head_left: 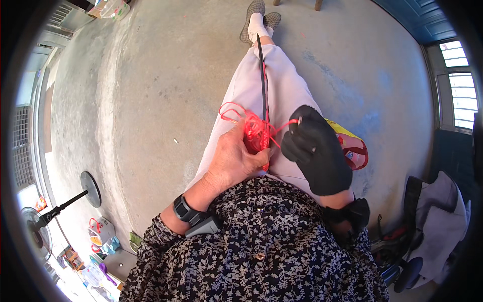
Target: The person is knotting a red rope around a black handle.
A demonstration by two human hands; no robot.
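Note:
Over my lap, my left hand (229, 158) is bare and closed round a loose bundle of thin red cord (254, 130), with loops sticking out above the fingers. Against the bundle runs a long, thin black rod (262, 75), its tip pointing toward my feet. Red cord is wound round the rod's near end, by my left thumb. To the right, my right hand (314, 151) wears a black glove with the fingertips showing. It pinches a strand of the red cord, which stretches across to the rod.
A yellow and red bag (354, 151) lies beside my right thigh. At the left stand a fan (37, 226) with a round black base and a white bucket (102, 230). A grey-covered vehicle (443, 221) is at the right. Wooden legs (318, 5) show at the top.

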